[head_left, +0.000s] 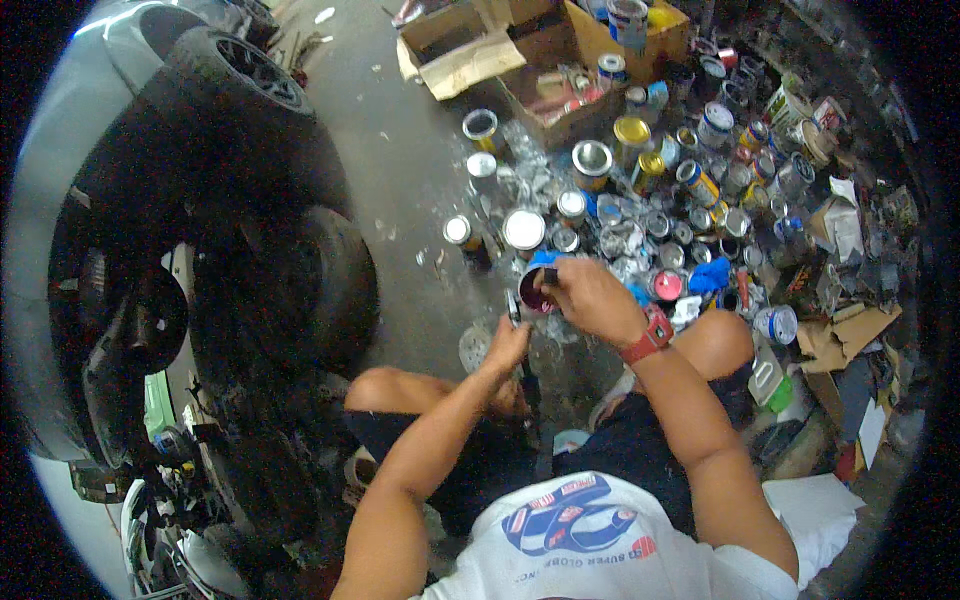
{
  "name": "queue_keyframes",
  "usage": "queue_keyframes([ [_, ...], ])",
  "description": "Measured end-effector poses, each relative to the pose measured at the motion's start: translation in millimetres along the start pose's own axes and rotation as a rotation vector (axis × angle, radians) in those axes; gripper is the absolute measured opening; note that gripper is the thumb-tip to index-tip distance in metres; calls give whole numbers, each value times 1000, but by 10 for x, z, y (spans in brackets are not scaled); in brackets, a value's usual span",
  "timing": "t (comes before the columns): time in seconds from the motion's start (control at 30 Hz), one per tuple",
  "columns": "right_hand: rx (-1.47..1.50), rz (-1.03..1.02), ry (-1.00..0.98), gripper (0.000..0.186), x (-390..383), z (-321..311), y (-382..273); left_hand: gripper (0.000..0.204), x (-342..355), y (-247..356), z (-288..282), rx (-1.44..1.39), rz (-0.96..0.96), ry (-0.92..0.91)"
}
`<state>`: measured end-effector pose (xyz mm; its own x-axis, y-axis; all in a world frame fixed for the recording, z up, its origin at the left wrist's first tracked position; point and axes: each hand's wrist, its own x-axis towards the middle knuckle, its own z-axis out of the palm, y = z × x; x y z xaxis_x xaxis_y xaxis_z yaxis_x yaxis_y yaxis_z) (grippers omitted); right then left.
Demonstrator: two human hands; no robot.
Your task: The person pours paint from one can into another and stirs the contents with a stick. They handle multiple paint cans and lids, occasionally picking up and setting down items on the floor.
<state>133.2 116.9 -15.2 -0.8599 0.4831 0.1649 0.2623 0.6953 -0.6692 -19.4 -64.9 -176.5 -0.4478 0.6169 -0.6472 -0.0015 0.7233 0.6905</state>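
In front of my knees, a small tilted can (533, 290) faces me with a dark red inside. My right hand (595, 300), with a red watch on its wrist, is closed at the can's mouth. Its fingers pinch a short black piece (550, 275), whose other end I cannot make out. Just below and left of the can, my left hand (511, 343) is closed round a thin silver piece (514, 306) that stands beside the can. Whether this piece is joined to the can is hidden. Blue material (544, 258) shows behind the can's rim.
Many paint cans stand ahead and right, among them a white-lidded can (524, 230) and a pink-topped can (667, 286). A cardboard box (565, 120) is at the back. A car wheel (262, 72) and a loose tyre (340, 275) are left. Torn cardboard (850, 340) lies right.
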Motion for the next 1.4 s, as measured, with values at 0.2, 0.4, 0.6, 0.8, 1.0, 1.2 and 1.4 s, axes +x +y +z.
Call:
queue_keyframes([
  [0.2, 124, -53, -41, 16, 63, 84, 76, 56, 23, -147, -15, -99, 18, 55],
  [0.4, 153, -34, -58, 13, 76, -12, 9, 61, -130, 156, -92, 64, -2, 36],
  [0.6, 193, -150, 32, 18, 110, -25, -84, 67, 60, -131, -62, 18, 0, 35],
  [0.8, 131, -110, 26, 19, 80, -14, -67, 67, 72, -99, -47, 42, -27, 36],
  [1.0, 82, -52, -15, 12, 58, -18, -99, 67, 100, -136, -59, 27, -31, 35],
  [1.2, 107, -94, -39, 19, 40, -21, -14, 65, -4, 34, -60, 43, -24, 25],
  [1.4, 146, -63, -121, 16, 105, -21, -86, 65, 80, -193, -79, 30, 17, 46],
])
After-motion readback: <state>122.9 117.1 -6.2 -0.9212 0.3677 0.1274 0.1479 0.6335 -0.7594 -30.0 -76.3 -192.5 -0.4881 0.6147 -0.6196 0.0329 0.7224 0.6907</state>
